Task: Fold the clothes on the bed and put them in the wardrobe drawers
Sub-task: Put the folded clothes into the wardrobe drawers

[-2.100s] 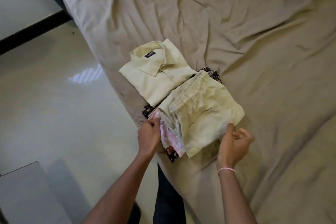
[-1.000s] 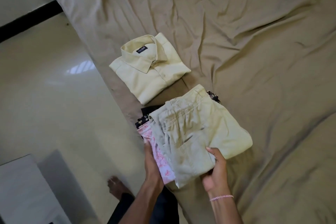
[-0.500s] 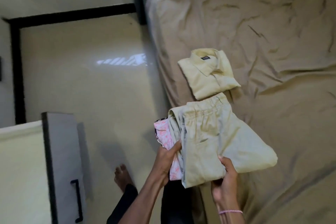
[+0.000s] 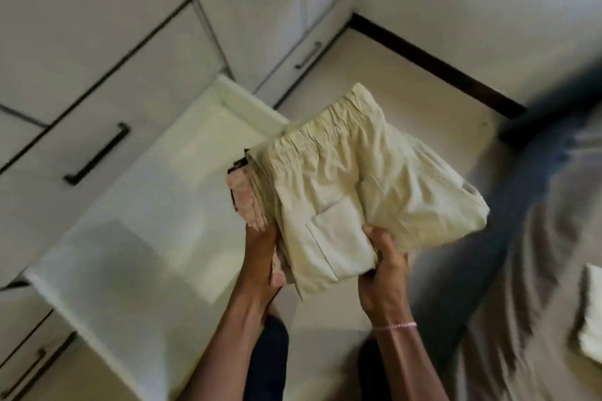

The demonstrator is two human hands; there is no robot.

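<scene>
White wardrobe (image 4: 97,26) across the upper left, drawer fronts shut, dark bar handles (image 4: 96,153) showing. Below it, one open drawer (image 4: 136,238) pulled out over the pale floor (image 4: 407,98), interior bare and white. At right, blurred by motion, the bed (image 4: 537,270) under a grey-brown sheet, a pale folded shirt (image 4: 591,312) lying at the frame's edge. Centre frame, held in the air between drawer and bed, a stack of folded clothes: cream trousers (image 4: 358,192) on top, elastic waistband away from the camera, patch pocket facing up; beneath, a pink patterned garment (image 4: 247,202) poking out on the left, with a sliver of something dark above it, too small to identify. Left hand (image 4: 260,257) clamped along the stack's left edge, fingers tucked under, pressed against the pink cloth. Right hand (image 4: 384,273) closed on the near corner of the trousers, thumb on top, a thin pink band (image 4: 394,325) round the wrist. Stack's left edge just over the drawer's right rim.
</scene>
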